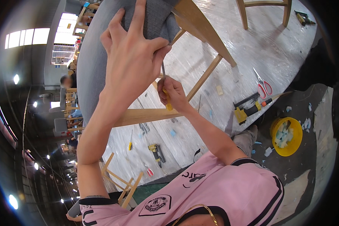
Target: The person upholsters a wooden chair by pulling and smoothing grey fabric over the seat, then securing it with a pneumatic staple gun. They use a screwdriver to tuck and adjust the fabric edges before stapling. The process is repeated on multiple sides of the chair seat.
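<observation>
A chair with a grey fabric seat [92, 64] and light wooden legs [147, 115] lies tipped over on the table. My left hand [133, 62] rests on the grey fabric with its fingers spread. Its thumb lies at the edge of the fabric, close to the tip end of a screwdriver. My right hand [174, 94], lower and to the right between the wooden legs, is wrapped round the yellow handle of that screwdriver [168, 101]. The metal shaft points up toward the seat's underside; my left thumb partly hides where it ends.
Plastic film covers the table [248, 49]. On it lie red-handled scissors [264, 89], a yellow staple gun [246, 111], a second staple gun [156, 153] and another screwdriver [130, 145]. A yellow bucket [298, 130] with foam scraps stands on the floor. Other chairs and people appear at far left.
</observation>
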Demonstrator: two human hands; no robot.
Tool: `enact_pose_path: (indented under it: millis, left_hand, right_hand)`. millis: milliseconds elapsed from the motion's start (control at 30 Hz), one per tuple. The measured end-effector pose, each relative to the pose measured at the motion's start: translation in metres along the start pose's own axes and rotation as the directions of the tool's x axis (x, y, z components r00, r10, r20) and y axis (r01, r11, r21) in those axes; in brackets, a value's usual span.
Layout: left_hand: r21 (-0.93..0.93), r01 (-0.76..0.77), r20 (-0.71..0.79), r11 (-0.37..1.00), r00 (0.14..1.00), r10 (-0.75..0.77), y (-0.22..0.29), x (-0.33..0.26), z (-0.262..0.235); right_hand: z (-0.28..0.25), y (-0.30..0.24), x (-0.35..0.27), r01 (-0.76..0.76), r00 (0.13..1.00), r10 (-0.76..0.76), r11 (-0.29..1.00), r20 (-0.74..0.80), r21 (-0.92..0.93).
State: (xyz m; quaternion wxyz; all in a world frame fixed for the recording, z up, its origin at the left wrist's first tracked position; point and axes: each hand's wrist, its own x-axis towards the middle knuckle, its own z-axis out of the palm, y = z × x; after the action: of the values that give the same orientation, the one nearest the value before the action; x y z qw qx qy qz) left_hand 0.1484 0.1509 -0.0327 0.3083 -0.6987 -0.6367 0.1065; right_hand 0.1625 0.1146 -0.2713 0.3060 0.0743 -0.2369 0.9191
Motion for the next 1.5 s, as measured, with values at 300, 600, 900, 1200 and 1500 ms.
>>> enact_pose_path:
  millis: [300,600,900,1200,1500]
  left_hand:
    - [-0.434,0.227,0.108,0.872,0.974,-0.2,-0.086,0.014,-0.003]
    - [-0.415,0.265,0.178,0.87,0.962,-0.208,-0.088,0.02,0.011]
    - [-0.361,0.301,0.172,0.883,0.952,-0.254,-0.079,0.017,0.008]
    - [-0.396,0.317,0.156,0.862,0.948,-0.277,-0.084,0.017,0.013]
    - [-0.313,0.252,0.124,0.916,0.967,-0.224,-0.081,0.019,0.008]
  right_hand:
    - [0.084,0.003,0.017,0.163,0.97,-0.13,0.975,-0.203,0.151]
    - [0.063,-0.036,0.02,0.146,0.919,-0.236,0.947,-0.314,-0.286]
    - [0.022,-0.084,0.015,0.031,0.989,-0.056,0.984,-0.136,-0.176]
    - [0.058,-0.073,0.011,-0.042,0.982,0.029,0.997,-0.184,-0.069]
    - [0.002,-0.093,0.008,-0.018,0.989,-0.046,0.909,-0.144,-0.417]
